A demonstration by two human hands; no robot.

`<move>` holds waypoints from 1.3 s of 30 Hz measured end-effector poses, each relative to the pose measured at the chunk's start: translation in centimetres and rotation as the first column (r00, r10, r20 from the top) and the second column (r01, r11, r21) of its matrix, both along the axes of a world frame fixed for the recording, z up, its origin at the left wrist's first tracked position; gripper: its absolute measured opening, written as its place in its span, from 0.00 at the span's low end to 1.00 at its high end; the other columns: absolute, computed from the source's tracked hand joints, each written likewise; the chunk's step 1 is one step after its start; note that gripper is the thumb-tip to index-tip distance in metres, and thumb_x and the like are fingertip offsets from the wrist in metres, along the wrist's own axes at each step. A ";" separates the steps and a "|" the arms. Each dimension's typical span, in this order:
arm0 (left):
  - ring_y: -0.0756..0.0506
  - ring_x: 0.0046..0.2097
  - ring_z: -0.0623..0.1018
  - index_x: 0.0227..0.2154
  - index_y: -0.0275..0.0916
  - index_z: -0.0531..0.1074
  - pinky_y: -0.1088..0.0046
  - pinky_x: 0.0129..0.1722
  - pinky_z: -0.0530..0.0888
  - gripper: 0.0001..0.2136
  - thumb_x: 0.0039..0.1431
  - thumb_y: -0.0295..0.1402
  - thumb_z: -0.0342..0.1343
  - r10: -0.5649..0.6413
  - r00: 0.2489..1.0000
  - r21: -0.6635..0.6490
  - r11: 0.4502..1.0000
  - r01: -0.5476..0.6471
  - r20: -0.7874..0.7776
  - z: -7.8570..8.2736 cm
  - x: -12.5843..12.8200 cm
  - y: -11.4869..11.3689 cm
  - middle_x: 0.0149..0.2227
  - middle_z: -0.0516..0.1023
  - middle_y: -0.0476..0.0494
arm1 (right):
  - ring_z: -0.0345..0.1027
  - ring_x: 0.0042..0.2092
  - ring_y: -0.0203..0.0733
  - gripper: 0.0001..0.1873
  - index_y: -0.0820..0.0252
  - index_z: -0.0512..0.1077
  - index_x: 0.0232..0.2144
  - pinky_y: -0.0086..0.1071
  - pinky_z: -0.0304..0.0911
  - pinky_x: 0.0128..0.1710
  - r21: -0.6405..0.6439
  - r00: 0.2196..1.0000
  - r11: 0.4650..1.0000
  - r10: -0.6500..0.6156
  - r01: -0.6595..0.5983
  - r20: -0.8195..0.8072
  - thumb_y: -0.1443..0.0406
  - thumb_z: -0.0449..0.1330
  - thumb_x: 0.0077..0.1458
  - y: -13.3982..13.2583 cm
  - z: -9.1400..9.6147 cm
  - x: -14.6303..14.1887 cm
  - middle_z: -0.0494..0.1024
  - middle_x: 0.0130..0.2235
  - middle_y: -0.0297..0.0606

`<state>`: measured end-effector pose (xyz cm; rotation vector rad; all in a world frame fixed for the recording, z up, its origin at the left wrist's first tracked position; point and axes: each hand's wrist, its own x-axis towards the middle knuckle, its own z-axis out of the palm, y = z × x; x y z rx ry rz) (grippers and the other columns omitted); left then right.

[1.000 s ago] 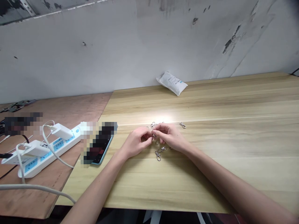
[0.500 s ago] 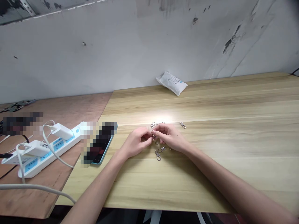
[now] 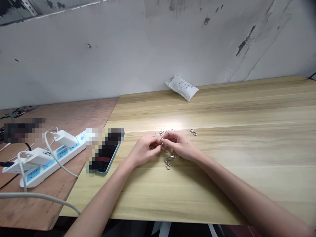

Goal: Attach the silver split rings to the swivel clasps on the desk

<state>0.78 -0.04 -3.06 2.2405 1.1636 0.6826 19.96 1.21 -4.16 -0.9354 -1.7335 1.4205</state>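
My left hand (image 3: 143,151) and my right hand (image 3: 178,144) meet over the light wooden table (image 3: 222,138), fingertips pinched together on a small metal clasp (image 3: 162,144) held between them. Several more silver keychain clasps lie loose around the hands: a linked pair (image 3: 169,161) just below them, one (image 3: 193,132) to the right, and a few (image 3: 162,132) just beyond the fingers. How the held piece is joined is too small to make out.
A phone in a blue case (image 3: 106,154) lies left of my hands. A white power strip (image 3: 49,154) with plugged chargers and cables sits on the reddish board at left. A white plastic packet (image 3: 182,87) rests by the wall.
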 end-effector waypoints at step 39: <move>0.48 0.34 0.72 0.29 0.38 0.74 0.72 0.34 0.68 0.06 0.60 0.29 0.53 -0.025 0.999 -0.001 1.000 0.025 -0.022 0.0 -0.1 0.0 0.30 0.74 0.48 | 0.68 0.31 0.36 0.12 0.61 0.73 0.31 0.31 0.63 0.31 0.045 0.999 0.999 0.016 -0.017 0.043 0.59 0.57 0.59 -0.2 0.1 0.1 0.74 0.28 0.35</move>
